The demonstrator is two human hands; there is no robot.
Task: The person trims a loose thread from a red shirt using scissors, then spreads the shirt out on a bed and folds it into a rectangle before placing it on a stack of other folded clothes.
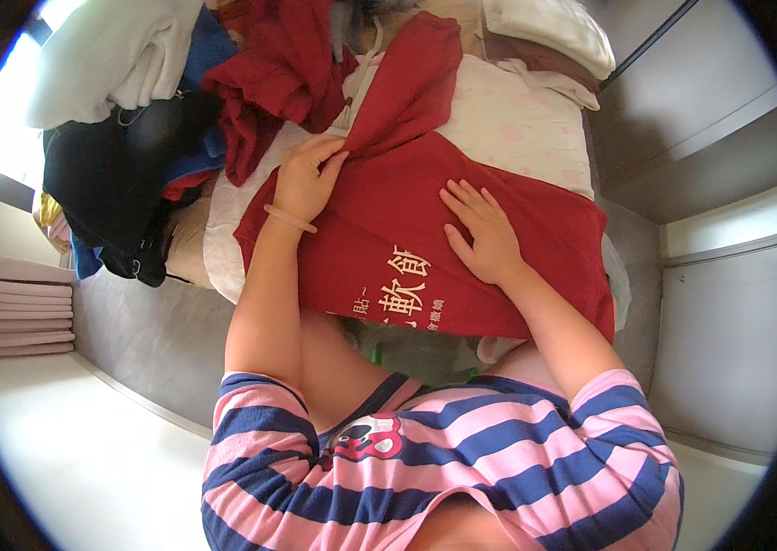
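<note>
A dark red hooded sweatshirt (388,200) with white printed writing lies spread in front of me, its lower part reaching over my lap. My left hand (309,172), with a pale pink band on the wrist, pinches the cloth between thumb and fingers at the base of the raised red part (416,76), which looks like the hood. A pale cord (364,65) runs beside that part. On the right half of the sweatshirt, my right hand (483,233) rests palm down with its fingers slightly apart, pressing on the cloth.
A pale bedspread (516,127) with pink marks lies beneath. More red cloth (285,76), black clothing (127,179) and a white garment (120,62) are heaped at upper left. Folded white bedding (550,34) sits at upper right. Grey cabinets (691,89) stand on the right.
</note>
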